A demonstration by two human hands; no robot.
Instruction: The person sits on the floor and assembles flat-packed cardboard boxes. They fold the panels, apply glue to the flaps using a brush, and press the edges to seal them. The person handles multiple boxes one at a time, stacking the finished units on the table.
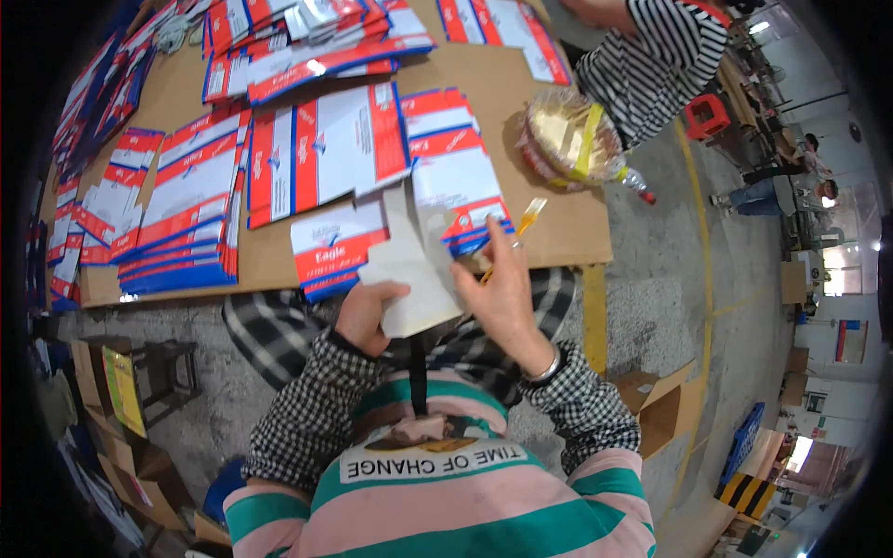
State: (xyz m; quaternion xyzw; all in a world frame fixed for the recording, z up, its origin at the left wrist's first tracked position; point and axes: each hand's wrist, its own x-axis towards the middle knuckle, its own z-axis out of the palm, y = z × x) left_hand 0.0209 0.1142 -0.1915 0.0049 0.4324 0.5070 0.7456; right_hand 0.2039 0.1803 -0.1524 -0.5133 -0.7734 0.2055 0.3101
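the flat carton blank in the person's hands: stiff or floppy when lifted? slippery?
The carton blank is probably light and semi-stiff: pinched at its edges by the left hand and right hand, it stays flat without drooping. Likely bends at the creases. Similar blanks look glossy, so possibly slippery.

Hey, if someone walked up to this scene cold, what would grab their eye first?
First, the stacks of red, white and blue flat cartons covering the cardboard-topped table. Next, at the table's near edge, the left hand and right hand holding an unfolded pale carton blank, a thin yellow tool in the right. Farther right sits a wrapped golden bundle.
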